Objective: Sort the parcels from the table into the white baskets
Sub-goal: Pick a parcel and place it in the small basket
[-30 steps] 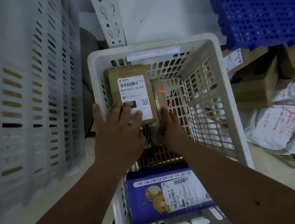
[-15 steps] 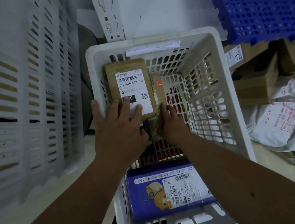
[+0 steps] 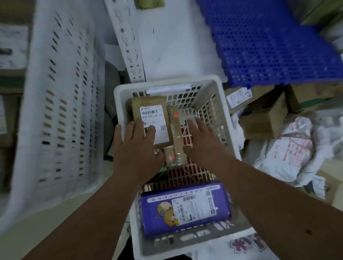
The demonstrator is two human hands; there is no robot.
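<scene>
At the far left, a tall white slotted crate (image 3: 63, 107) stands tilted, with stacked cardboard boxes (image 3: 4, 58) behind it. A white perforated upright (image 3: 126, 43) rises beside it toward the top edge.

The white basket (image 3: 221, 112) occupies the centre. Both hands reach into it from the near side.

The left hand (image 3: 137, 149) lies palm down, fingers straight and spread, over the near left part of the brown parcel (image 3: 148, 105). The fingertips rest on the parcel's white shipping label (image 3: 156, 118); the thumb lies outside, at the basket's left rim. The hand grips nothing. The brown parcel sits at the far left corner of the basket, label up.

A narrow brown parcel (image 3: 175, 125) stands just right of it, edge on, touching it, with a small red mark near its far end.

The right hand (image 3: 201, 142) is flat and relaxed, fingers extended toward the basket's far right wall, just beside the narrow parcel. Whether it touches that parcel cannot be told. It holds nothing.

At the basket's near edge lies a purple parcel (image 3: 162, 214) with a cartoon bear print and a white label.

To the right, a blue perforated pallet (image 3: 261, 37) leans overhead; below it lie more cardboard boxes (image 3: 264, 118) and white bagged parcels (image 3: 285, 154).
</scene>
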